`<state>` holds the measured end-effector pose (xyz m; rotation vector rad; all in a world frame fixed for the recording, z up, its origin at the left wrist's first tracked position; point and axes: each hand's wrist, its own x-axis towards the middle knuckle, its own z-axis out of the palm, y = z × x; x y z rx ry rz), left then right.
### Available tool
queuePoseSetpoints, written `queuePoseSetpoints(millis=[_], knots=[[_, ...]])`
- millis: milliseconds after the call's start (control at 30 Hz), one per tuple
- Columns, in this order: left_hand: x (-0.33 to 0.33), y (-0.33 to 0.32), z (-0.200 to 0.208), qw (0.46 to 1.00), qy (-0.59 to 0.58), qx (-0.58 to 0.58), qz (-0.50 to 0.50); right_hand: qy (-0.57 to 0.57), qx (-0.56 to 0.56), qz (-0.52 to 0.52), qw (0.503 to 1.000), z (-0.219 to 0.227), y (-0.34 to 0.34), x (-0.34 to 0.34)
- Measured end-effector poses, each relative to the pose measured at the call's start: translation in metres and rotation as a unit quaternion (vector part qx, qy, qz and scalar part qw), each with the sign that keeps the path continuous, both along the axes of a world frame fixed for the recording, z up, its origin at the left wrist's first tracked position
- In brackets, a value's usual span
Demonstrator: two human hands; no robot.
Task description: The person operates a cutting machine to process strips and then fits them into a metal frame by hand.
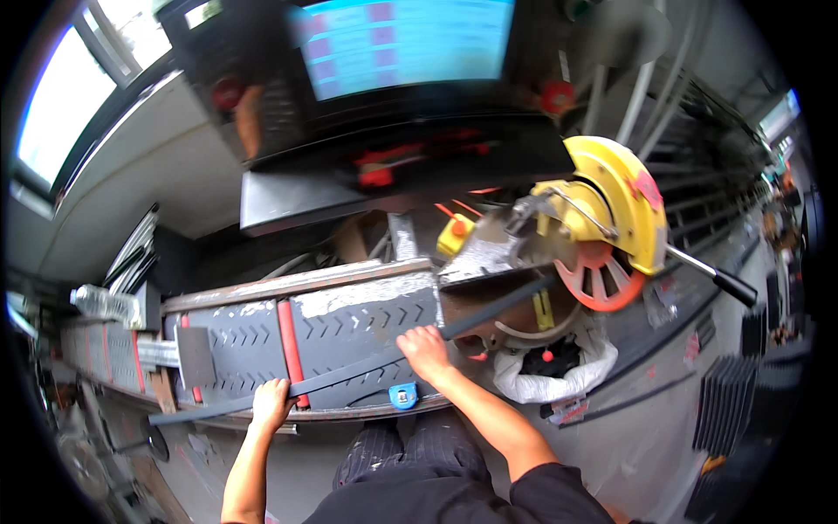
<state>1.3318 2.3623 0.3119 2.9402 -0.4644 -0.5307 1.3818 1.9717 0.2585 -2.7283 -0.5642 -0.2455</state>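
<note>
A long dark grey bar lies slantwise over the roller bench, its right end reaching up beneath the yellow-guarded cut-off saw. My left hand is closed around the bar near its left part, over the bench's front edge. Farther right, my right hand grips the same bar close to the saw's base. Between the hands, a blue tape measure rests at the bench's front edge. The saw's orange slotted wheel cover stands over the bar's far end, so I cannot tell whether the bar touches the blade.
A lit screen stands above a black shelf behind the bench. A grey stop plate is on the bench's left, near a clear plastic bottle. Below the saw hangs a white sack. The saw's black handle juts right.
</note>
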Motion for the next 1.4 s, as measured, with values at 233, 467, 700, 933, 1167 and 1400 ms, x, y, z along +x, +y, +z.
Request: queuePoseSetpoints(millis=[233,467,700,933,1167,1400], knots=[[0.013,-0.047,0.002,0.997,-0.047,-0.037,-0.057,0.093,-0.003,-0.019,0.996,0.023,-0.049,-0.055],[0.051,-0.127,-0.036,0.969,-0.206,-0.119,-0.062,0.117,-0.088,-0.118,0.982,-0.016,-0.116,-0.064],[0.068,-0.207,-0.057,0.960,-0.228,-0.147,-0.068,0.129,-0.117,-0.167,0.970,-0.021,-0.172,-0.050],[0.062,-0.215,-0.098,0.983,-0.099,-0.139,-0.062,0.181,-0.145,-0.178,0.956,-0.018,-0.164,-0.048],[0.091,-0.194,-0.110,0.983,-0.080,-0.143,-0.083,0.118,-0.149,-0.145,0.971,-0.045,-0.140,-0.019],[0.092,-0.179,-0.127,0.981,-0.132,-0.127,-0.070,0.048,-0.115,-0.143,0.982,0.025,-0.070,0.011]])
